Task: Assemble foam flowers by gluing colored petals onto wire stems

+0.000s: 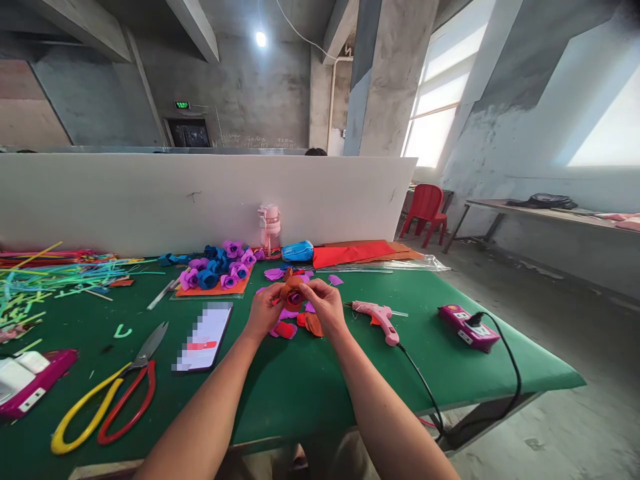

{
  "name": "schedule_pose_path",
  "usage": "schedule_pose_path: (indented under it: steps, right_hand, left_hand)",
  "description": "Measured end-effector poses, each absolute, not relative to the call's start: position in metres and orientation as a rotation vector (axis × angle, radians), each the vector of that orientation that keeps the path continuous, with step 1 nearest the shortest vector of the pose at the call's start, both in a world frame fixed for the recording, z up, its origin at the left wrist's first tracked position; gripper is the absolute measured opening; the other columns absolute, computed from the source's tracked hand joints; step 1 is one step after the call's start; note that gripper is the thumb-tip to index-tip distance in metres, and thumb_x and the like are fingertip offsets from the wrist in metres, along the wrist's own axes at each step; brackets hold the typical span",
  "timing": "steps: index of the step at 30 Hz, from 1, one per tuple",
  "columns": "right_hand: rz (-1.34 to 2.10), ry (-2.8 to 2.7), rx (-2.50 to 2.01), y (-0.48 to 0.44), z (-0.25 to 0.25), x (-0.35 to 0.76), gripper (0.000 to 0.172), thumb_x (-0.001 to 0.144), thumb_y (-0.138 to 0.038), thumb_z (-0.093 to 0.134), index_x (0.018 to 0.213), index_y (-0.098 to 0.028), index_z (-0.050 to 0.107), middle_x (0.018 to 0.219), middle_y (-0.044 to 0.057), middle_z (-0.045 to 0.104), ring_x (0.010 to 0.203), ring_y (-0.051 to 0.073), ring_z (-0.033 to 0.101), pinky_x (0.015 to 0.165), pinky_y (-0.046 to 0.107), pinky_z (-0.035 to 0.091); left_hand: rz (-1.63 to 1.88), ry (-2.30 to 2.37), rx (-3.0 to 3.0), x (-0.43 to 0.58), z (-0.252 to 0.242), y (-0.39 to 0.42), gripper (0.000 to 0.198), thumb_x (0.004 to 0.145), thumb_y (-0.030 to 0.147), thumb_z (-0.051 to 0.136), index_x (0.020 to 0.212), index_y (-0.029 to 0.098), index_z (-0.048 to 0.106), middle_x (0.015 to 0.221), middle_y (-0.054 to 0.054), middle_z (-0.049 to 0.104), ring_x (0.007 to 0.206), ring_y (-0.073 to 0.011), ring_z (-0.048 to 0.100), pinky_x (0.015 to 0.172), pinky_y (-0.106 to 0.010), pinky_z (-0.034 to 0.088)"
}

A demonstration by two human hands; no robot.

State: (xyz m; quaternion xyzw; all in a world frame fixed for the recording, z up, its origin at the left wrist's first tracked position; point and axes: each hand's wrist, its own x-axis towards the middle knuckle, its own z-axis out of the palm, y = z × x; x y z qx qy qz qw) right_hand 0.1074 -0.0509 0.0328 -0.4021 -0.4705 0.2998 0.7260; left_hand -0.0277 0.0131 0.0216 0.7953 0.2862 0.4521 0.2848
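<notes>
One flower between left hand and right hand (scissors: one).

1. Both arms are bare and come in from the near edge, angling inward toward the centre.
2. Left forearm runs from near-left to far-centre, wrist straight.
3. Right forearm runs from near-right to far-centre, wrist slightly bent inward.
4. Left hand: back faces the camera, fingers curled, thumb and fingertips pinched closed on its right side.
5. Right hand: back faces the camera, fingers curled, fingertips pinched closed on its left side.
6. The hands sit level, fingertips facing each other and just beside one another; both are raised.
</notes>
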Motion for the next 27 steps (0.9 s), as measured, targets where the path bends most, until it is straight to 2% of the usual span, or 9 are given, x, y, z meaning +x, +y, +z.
schedule_pose_path:
  steps: [10, 14, 19, 27]
  right_hand:
    - [0.747, -1.047, -0.913, -0.049, 0.032, 0.111, 0.031, 0.074, -0.046, 0.063, 0.063, -0.017, 0.062, 0.059, 0.0, 0.059, 0.057, 0.012, 0.053, 0.058, 0.025, 0.044]
    - [0.514, -1.118, -0.954, -0.05, 0.032, 0.119, 0.024, 0.077, -0.041, 0.061, 0.073, -0.018, 0.064, 0.067, 0.0, 0.06, 0.062, 0.012, 0.053, 0.059, 0.025, 0.044]
    - [0.147, -1.429, -1.018, -0.057, 0.04, 0.132, 0.013, 0.08, -0.03, 0.061, 0.08, -0.021, 0.071, 0.079, 0.003, 0.063, 0.074, 0.015, 0.057, 0.068, 0.028, 0.046]
    - [0.086, -1.569, -0.988, -0.06, 0.042, 0.134, 0.015, 0.079, -0.025, 0.064, 0.091, -0.028, 0.073, 0.082, 0.001, 0.06, 0.077, 0.014, 0.057, 0.07, 0.028, 0.047]
  left_hand:
    - [1.184, 0.759, 2.126, -0.026, 0.019, 0.015, 0.023, 0.076, 0.025, 0.055, 0.094, 0.018, 0.067, 0.092, -0.003, 0.071, 0.084, -0.0179, 0.061, 0.078, -0.027, 0.047]
    - [1.196, 0.748, 2.15, -0.027, 0.02, 0.014, 0.022, 0.077, 0.023, 0.054, 0.093, 0.018, 0.068, 0.09, -0.003, 0.071, 0.082, -0.0178, 0.062, 0.075, -0.027, 0.047]
    - [1.188, 0.768, 2.188, -0.027, 0.021, 0.014, 0.025, 0.076, 0.019, 0.052, 0.095, 0.02, 0.069, 0.091, -0.003, 0.07, 0.082, -0.0167, 0.062, 0.075, -0.026, 0.047]
    - [1.151, 0.75, 2.207, -0.026, 0.02, 0.014, 0.024, 0.077, 0.017, 0.053, 0.095, 0.021, 0.069, 0.094, -0.003, 0.07, 0.086, -0.0169, 0.062, 0.077, -0.026, 0.047]
